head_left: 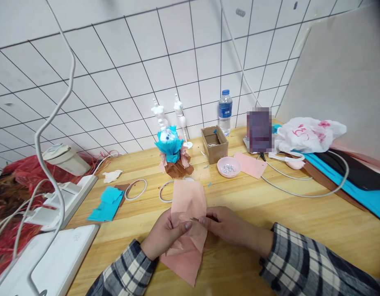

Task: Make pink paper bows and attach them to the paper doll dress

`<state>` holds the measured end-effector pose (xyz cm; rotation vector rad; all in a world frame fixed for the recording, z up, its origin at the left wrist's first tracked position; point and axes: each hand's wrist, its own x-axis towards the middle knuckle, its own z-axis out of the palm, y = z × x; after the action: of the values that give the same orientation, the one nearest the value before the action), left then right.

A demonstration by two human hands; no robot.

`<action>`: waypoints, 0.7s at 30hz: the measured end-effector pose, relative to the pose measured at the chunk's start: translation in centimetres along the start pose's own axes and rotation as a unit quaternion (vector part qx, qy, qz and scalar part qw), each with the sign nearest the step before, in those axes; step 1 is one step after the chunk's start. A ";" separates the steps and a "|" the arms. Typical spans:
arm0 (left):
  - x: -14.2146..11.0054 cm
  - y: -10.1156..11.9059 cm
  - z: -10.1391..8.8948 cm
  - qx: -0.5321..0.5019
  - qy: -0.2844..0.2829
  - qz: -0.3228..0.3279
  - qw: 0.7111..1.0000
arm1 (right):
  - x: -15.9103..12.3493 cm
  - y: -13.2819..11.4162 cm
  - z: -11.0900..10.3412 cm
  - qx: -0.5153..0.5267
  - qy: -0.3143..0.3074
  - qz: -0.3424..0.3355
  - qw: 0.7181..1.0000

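Note:
A creased strip of pink crepe paper [189, 197] is held upright above the table's near middle. My left hand [165, 234] grips its left side, thumb across the front. From the right, my right hand [225, 224] pinches the same sheet near its middle. Between the two thumb tips shows a small dark mark or slit, too small to make out. Beyond the paper stands a doll-like figure [170, 142] dressed in blue, pink and brown crepe paper. Two white mannequin forms [178, 107] rise behind it.
At left lie blue paper pieces [108, 202], a ring [135, 190] and a power strip [72, 197]. A cardboard box [215, 144], a pink bowl of beads [228, 167], a water bottle [225, 113] and a plastic bag [310, 133] stand farther right. A white cable [38, 139] hangs at left.

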<state>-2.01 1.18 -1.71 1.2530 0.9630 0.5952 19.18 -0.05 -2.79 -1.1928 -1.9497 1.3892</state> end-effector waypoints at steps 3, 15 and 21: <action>0.0 0.1 0.0 0.001 -0.013 -0.003 1.000 | 0.0 -0.1 0.0 -0.003 -0.003 -0.007 1.000; 0.1 -0.3 -0.2 0.018 -0.020 0.017 1.000 | 0.2 -0.1 -0.1 -0.037 -0.006 0.013 0.999; 0.0 -0.3 -0.1 0.000 -0.011 0.015 1.000 | 0.2 0.0 -0.3 -0.020 -0.007 0.014 1.000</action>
<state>-2.11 1.16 -1.99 1.2726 0.9280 0.6043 19.32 0.23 -2.65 -1.2352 -1.9860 1.3827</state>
